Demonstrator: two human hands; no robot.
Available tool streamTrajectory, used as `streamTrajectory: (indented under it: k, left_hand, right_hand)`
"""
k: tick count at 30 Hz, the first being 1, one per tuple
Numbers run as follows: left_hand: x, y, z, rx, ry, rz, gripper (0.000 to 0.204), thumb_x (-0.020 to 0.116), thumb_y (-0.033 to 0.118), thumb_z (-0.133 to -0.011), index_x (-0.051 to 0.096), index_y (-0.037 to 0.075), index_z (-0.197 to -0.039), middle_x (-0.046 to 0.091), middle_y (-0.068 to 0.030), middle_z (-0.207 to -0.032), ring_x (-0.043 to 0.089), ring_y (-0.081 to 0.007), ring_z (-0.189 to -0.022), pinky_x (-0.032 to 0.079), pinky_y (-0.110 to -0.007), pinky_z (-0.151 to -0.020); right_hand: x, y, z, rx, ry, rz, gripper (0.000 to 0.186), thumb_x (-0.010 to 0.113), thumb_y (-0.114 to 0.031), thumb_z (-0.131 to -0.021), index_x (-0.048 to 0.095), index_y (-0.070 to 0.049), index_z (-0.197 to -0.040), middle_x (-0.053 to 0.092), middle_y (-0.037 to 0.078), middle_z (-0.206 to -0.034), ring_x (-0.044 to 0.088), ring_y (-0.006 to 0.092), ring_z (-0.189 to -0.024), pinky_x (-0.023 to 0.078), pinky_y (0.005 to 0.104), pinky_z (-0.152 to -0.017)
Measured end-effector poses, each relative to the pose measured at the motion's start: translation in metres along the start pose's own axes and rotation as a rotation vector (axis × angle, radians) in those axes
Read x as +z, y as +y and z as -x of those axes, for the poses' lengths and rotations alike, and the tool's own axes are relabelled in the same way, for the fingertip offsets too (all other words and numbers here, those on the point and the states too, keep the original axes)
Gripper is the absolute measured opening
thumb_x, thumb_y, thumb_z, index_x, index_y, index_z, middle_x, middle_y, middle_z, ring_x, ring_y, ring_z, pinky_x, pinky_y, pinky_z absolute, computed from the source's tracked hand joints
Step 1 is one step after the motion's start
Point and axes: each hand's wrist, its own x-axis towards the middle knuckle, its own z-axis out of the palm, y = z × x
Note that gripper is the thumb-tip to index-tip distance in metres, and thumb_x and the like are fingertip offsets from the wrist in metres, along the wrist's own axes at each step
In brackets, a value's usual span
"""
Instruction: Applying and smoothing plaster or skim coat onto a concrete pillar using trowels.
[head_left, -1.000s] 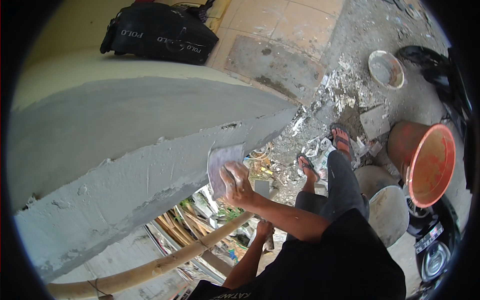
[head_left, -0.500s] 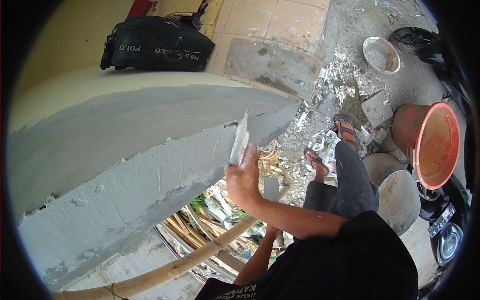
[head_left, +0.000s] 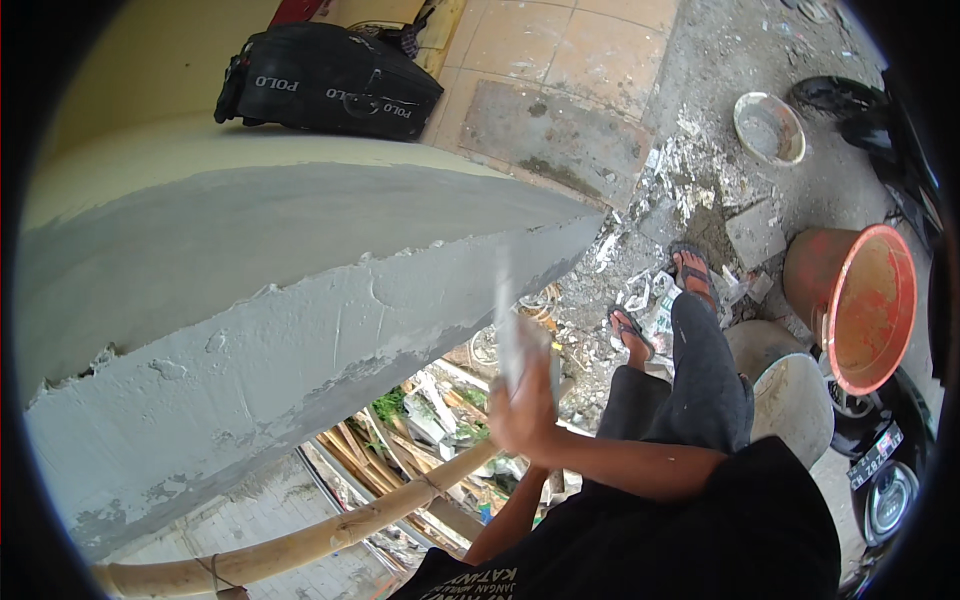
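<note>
My right hand [head_left: 523, 405] is closed around a plastering trowel [head_left: 506, 320], its blade blurred by motion and pointing up and away. The hand is held near the right end of a low wall and apart from it. The wall's side face [head_left: 290, 350] is coated in wet-looking grey plaster with ridges and a ragged upper edge. Its smooth grey top band [head_left: 200, 240] shows a small chipped gap near the left end. My left forearm [head_left: 510, 520] reaches up under the right one, and my left hand is hidden behind my right hand and forearm.
A bamboo pole [head_left: 340, 530] runs below the wall, over loose bamboo and rubble. An orange bucket [head_left: 872, 310], a pale bucket [head_left: 800, 400] and a mortar basin [head_left: 770, 130] stand right. Motorcycle parts [head_left: 890, 490] edge the right. A black suitcase [head_left: 320, 85] lies behind the wall.
My right hand and the trowel have drawn away from the wall face, toward my body and slightly right. A grey flat piece seen beyond my right wrist is now mostly covered.
</note>
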Motion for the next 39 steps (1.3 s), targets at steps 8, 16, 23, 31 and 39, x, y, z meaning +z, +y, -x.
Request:
streamTrajectory:
  k: [8,16,23,31,39]
  left_hand:
    - [0.004,-0.036,-0.037,0.492,0.146,-0.13,0.043,0.066,0.036,-0.084,0.06,-0.006,-0.078,0.059,-0.0112,-0.06,0.058,-0.0196,-0.051,0.047,-0.036,-0.048]
    - [0.028,0.006,-0.012,0.5,0.208,-0.198,0.04,0.065,0.037,-0.084,0.059,-0.002,-0.076,0.058,-0.0104,-0.06,0.058,-0.0193,-0.052,0.047,-0.037,-0.05]
    - [0.015,0.078,0.014,-0.063,-0.108,-0.119,0.028,0.063,0.029,-0.089,0.055,0.002,-0.085,0.054,-0.0053,-0.062,0.051,-0.0151,-0.051,0.042,-0.033,-0.046]
    - [0.061,0.159,0.052,0.058,-0.118,-0.4,0.063,0.053,0.056,-0.086,0.064,-0.005,-0.074,0.064,-0.025,-0.073,0.065,-0.0385,-0.074,0.049,-0.047,-0.07]
    - [0.103,0.27,0.062,0.131,-0.121,-0.247,0.043,0.057,0.038,-0.09,0.059,-0.001,-0.074,0.06,-0.0097,-0.059,0.06,-0.0184,-0.052,0.048,-0.033,-0.054]
  right_hand:
    - [0.048,0.014,-0.03,0.3,0.106,-0.354,0.065,0.049,-0.003,-0.081,0.02,0.014,-0.136,0.029,0.033,-0.133,0.034,0.0422,-0.126,0.026,0.0456,-0.107]
    - [0.063,-0.154,-0.002,-0.465,0.196,-0.319,0.074,0.047,0.01,-0.071,0.017,0.01,-0.138,0.03,0.028,-0.129,0.039,0.04,-0.115,0.034,0.0528,-0.097]
    - [0.024,-0.163,0.045,-0.726,-0.417,-0.482,0.064,0.057,0.004,-0.074,0.036,0.007,-0.134,0.032,0.027,-0.133,0.041,0.0381,-0.119,0.039,0.048,-0.095]
    - [-0.204,0.043,-0.077,0.204,0.078,-0.383,0.022,0.046,-0.008,-0.088,0.053,-0.002,-0.108,0.055,0.0,-0.077,0.051,0.008,-0.051,0.044,0.0232,-0.046]
    - [-0.29,0.106,-0.191,0.318,0.036,-0.545,0.028,0.052,0.007,-0.075,0.054,-0.001,-0.101,0.055,0.003,-0.078,0.059,0.0139,-0.072,0.051,0.0271,-0.064]
